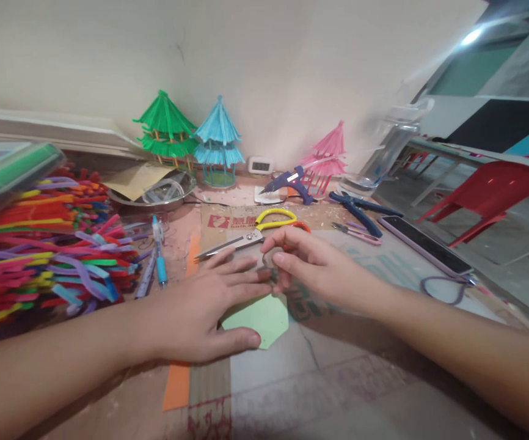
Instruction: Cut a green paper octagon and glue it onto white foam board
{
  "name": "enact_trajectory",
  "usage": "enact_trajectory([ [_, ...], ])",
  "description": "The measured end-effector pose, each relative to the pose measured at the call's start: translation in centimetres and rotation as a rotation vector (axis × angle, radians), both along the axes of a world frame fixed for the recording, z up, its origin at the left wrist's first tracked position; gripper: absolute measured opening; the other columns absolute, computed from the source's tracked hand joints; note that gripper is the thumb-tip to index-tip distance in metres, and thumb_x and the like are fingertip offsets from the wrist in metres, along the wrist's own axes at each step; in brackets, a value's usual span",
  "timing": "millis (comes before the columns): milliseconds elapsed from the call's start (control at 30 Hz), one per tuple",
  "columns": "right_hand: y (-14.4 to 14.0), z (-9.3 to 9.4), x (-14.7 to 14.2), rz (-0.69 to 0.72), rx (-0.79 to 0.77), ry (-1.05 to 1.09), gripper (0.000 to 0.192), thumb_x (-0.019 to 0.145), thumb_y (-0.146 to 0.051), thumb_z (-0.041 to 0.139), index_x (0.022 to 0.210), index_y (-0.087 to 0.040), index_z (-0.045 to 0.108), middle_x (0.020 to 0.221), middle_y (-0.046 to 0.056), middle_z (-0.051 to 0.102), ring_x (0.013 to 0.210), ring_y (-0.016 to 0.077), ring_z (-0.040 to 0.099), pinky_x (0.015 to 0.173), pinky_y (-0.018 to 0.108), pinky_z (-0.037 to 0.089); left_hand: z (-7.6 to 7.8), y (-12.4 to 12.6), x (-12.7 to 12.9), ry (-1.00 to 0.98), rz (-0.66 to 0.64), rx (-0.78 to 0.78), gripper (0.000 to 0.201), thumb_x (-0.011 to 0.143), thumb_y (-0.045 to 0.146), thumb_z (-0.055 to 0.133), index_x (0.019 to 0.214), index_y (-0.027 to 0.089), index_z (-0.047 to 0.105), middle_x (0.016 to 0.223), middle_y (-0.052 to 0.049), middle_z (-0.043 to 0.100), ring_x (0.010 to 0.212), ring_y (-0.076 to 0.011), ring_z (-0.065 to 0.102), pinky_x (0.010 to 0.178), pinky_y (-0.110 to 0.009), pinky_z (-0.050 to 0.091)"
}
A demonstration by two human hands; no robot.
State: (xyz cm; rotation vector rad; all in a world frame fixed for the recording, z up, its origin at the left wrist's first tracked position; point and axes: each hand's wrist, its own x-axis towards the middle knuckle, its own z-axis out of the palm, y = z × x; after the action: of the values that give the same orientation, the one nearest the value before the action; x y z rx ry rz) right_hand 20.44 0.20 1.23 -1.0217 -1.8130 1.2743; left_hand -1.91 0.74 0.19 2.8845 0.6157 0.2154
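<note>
My left hand [209, 305] lies flat with its fingers spread, pressing on a pale green piece of paper [264, 321] with cut corners. At the far edge of that paper, my right hand [305, 260] is closed in a pinch. A small dark curved thing shows by its fingertips, too blurred to name. Just beyond both hands lie scissors [276, 218] with yellow and orange handles, their blades pointing left. An orange paper strip [176, 388] runs under my left wrist.
Colourful pipe cleaners [54, 263] pile up at left, beside a blue pen [159, 250]. Green [167, 125], blue [219, 137] and pink [331, 150] model pavilions line the wall. A glue gun [289, 180], pliers [356, 211] and a phone [424, 244] lie behind and to the right.
</note>
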Motion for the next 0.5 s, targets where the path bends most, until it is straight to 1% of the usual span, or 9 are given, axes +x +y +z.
enact_trajectory([
  [67,0.5,-0.6,0.0,-0.043,0.084,0.013,0.011,0.089,-0.024,0.055,0.100,-0.022,0.053,0.081,-0.004,0.054,0.061,0.0088,0.058,0.061,0.026,0.055,0.0,-0.2,0.0,-0.025,-0.045,0.065,0.062,0.093,0.049,0.057,0.146,0.018,0.045,0.151,-0.010,0.050,0.147,-0.0343,0.031,0.119,-0.062,0.020],
  [133,1.0,-1.2,0.0,-0.080,0.117,0.029,0.012,0.089,-0.026,0.055,0.100,-0.022,0.053,0.083,-0.003,0.054,0.061,0.0094,0.057,0.062,0.028,0.056,-0.1,-0.7,0.0,-0.093,-0.030,0.211,0.046,0.097,0.039,0.053,0.136,0.015,0.054,0.140,-0.013,0.060,0.134,-0.0340,0.048,0.111,-0.058,0.036],
  [200,1.3,-1.7,0.0,-0.099,0.129,0.054,0.013,0.088,-0.027,0.056,0.099,-0.022,0.052,0.084,-0.003,0.053,0.062,0.0099,0.057,0.064,0.030,0.057,-0.1,-1.5,0.1,-0.137,0.039,0.380,0.026,0.099,0.026,0.046,0.110,0.015,0.068,0.110,-0.011,0.073,0.103,-0.0294,0.065,0.090,-0.048,0.051],
  [233,1.4,-1.8,0.0,-0.099,0.138,0.066,0.012,0.088,-0.027,0.055,0.099,-0.022,0.052,0.084,-0.003,0.052,0.063,0.0102,0.056,0.066,0.031,0.058,-0.1,-2.1,0.3,-0.120,0.072,0.449,0.027,0.100,0.022,0.044,0.095,0.016,0.069,0.092,-0.009,0.073,0.085,-0.0266,0.066,0.077,-0.044,0.053],
  [267,1.4,-1.9,0.0,-0.095,0.153,0.069,0.010,0.089,-0.026,0.053,0.099,-0.022,0.051,0.083,-0.003,0.052,0.065,0.0106,0.056,0.067,0.031,0.057,-0.1,-2.7,0.4,-0.075,0.082,0.490,0.029,0.099,0.021,0.043,0.084,0.018,0.068,0.079,-0.007,0.069,0.074,-0.0254,0.064,0.069,-0.041,0.052],
  [300,1.3,-1.9,-0.1,-0.091,0.180,0.057,0.009,0.090,-0.025,0.052,0.099,-0.022,0.051,0.082,-0.003,0.052,0.067,0.0112,0.057,0.069,0.031,0.057,-0.1,-3.2,0.5,-0.033,0.092,0.510,0.030,0.099,0.022,0.044,0.079,0.018,0.066,0.072,-0.005,0.066,0.068,-0.0249,0.062,0.064,-0.040,0.051],
  [333,1.3,-1.9,-0.1,-0.087,0.214,0.034,0.009,0.091,-0.024,0.050,0.099,-0.022,0.051,0.081,-0.002,0.053,0.069,0.0119,0.057,0.070,0.031,0.055,-0.1,-3.8,0.7,0.024,0.100,0.511,0.029,0.098,0.022,0.045,0.079,0.018,0.065,0.070,-0.005,0.064,0.065,-0.0244,0.061,0.059,-0.039,0.049],
  [400,1.1,-1.9,0.0,-0.084,0.273,-0.025,0.008,0.092,-0.022,0.047,0.100,-0.022,0.050,0.080,-0.002,0.054,0.071,0.0129,0.057,0.069,0.030,0.053,-0.1,-4.4,0.9,0.072,0.126,0.505,0.024,0.097,0.023,0.047,0.084,0.017,0.066,0.073,-0.006,0.065,0.065,-0.0249,0.062,0.057,-0.038,0.049],
  [500,1.2,-1.8,0.0,-0.098,0.302,-0.067,0.008,0.092,-0.020,0.046,0.099,-0.022,0.050,0.081,-0.001,0.055,0.071,0.0130,0.057,0.067,0.029,0.053,-0.2,-4.2,1.0,0.024,0.154,0.483,0.020,0.096,0.028,0.052,0.092,0.015,0.066,0.082,-0.009,0.069,0.077,-0.0279,0.066,0.069,-0.043,0.053],
])
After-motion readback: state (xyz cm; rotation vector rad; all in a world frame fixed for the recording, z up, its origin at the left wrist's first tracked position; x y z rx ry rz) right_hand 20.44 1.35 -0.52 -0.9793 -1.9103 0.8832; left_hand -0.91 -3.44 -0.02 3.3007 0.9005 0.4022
